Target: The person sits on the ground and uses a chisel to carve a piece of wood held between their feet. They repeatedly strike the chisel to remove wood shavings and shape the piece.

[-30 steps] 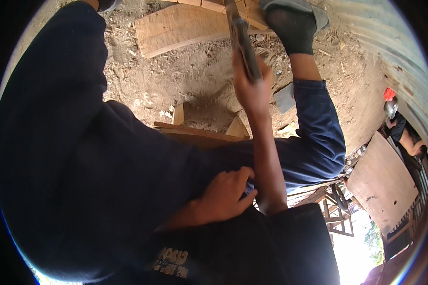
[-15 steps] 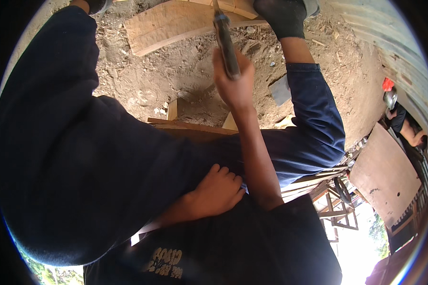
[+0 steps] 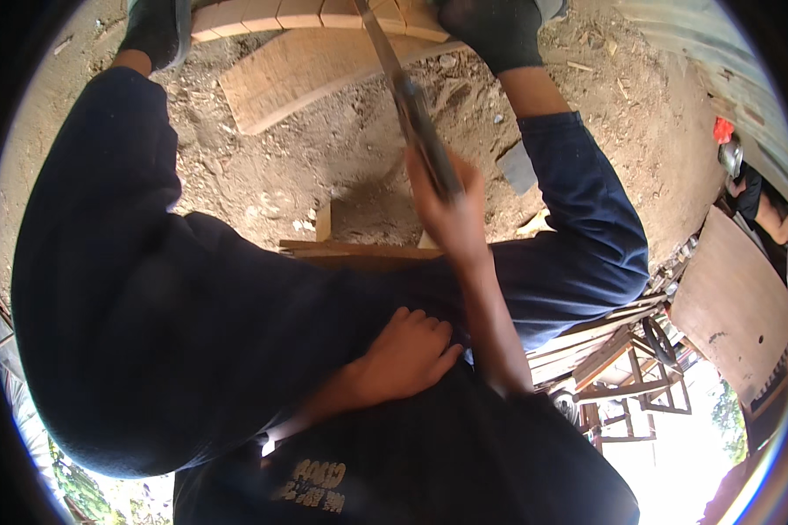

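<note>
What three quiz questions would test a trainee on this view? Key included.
1. Which hand grips the tool?
2. True or false: the left hand is closer to the shirt than the right hand is.
3. Where is the grey sheet? A) on the shirt; B) on the ground by the right leg; C) on the left foot.

Key: 1. The right hand. 2. True. 3. B.

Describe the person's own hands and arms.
Both the left hand and right hand are ungloved. The right forearm is bare up to a black sleeve; the left forearm is bare near the wrist. Blur hides any small markings on the right hand.
</note>
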Motion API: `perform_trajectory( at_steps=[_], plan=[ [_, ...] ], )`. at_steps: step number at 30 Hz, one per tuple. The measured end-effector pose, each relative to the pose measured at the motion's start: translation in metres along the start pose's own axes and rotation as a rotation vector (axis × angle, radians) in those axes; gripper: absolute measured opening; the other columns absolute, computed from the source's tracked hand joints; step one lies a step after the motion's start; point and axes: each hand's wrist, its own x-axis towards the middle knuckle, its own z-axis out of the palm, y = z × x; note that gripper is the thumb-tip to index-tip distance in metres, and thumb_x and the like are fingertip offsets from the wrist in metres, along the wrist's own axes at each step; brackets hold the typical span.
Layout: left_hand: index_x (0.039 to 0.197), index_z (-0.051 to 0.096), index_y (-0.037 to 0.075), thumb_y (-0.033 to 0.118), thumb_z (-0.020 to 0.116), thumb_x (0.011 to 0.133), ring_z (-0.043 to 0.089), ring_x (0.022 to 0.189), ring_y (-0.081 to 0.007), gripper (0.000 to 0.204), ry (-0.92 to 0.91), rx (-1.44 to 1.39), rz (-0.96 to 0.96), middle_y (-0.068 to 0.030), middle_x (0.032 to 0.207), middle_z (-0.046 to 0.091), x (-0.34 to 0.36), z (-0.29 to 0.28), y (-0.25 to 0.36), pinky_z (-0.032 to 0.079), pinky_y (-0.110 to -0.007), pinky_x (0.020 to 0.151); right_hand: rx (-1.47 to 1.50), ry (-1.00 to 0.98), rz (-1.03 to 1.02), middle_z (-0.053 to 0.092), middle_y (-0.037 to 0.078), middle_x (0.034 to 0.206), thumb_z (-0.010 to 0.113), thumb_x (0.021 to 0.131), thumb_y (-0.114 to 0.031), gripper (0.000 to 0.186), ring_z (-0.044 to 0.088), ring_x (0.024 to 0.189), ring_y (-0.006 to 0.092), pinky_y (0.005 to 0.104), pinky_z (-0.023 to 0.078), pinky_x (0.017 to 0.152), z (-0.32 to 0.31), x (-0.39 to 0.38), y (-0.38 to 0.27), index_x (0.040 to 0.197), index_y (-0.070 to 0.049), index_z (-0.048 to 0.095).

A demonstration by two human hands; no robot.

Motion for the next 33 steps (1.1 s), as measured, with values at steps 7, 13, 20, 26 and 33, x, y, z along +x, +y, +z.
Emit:
perform_trajectory(
  at_steps=[7,13,20,26,33],
  plan=[
    [0.088,0.064,0.003,0.03,0.058,0.096,0.063,0.086,-0.0357,0.028,0.022,0.037,-0.004,-0.0162,0.086,0.066,-0.002,0.013,0.002,0.044,-0.049,0.08,-0.024,0.018,-0.027,0.053,-0.003,0.064,0.066,0.098,-0.015,0.021,0.045,0.061,0.0022,0.0263,0.037,0.052,0.001,-0.001,-0.003,0.086,0.002,0.065],
    [0.09,0.064,0.004,0.028,0.059,0.095,0.063,0.089,-0.0349,0.026,0.063,-0.003,-0.093,-0.0158,0.088,0.067,0.007,0.0,-0.007,0.043,-0.048,0.081,-0.083,0.067,-0.151,0.054,0.001,0.062,0.066,0.097,-0.016,0.021,0.047,0.059,0.004,0.0282,0.039,0.049,0.006,-0.005,-0.003,0.084,0.001,0.065],
    [0.092,0.064,0.002,0.029,0.059,0.095,0.064,0.087,-0.0337,0.028,0.059,0.045,0.006,-0.0167,0.088,0.068,0.004,0.012,-0.004,0.044,-0.047,0.081,-0.093,0.116,-0.299,0.056,0.012,0.06,0.065,0.096,-0.014,0.02,0.054,0.054,0.0155,0.0349,0.045,0.054,0.015,0.013,-0.008,0.083,0.002,0.064],
    [0.086,0.062,0.005,0.03,0.063,0.094,0.063,0.083,-0.0357,0.027,0.15,0.034,-0.058,-0.0143,0.084,0.066,0.006,0.008,-0.017,0.045,-0.048,0.076,-0.143,0.098,-0.246,0.06,0.017,0.064,0.067,0.094,-0.018,0.021,0.063,0.057,0.0225,0.038,0.048,0.059,0.001,-0.001,-0.002,0.089,0.002,0.067],
    [0.097,0.064,-0.002,0.037,0.068,0.09,0.065,0.093,-0.0419,0.04,0.199,0.007,-0.244,-0.0226,0.094,0.068,0.014,-0.032,-0.016,0.049,-0.051,0.082,-0.071,0.105,-0.163,0.063,0.017,0.065,0.067,0.094,-0.017,0.021,0.063,0.06,0.0208,0.0369,0.049,0.06,0.011,0.012,0.001,0.089,0.003,0.068]
  ],
)
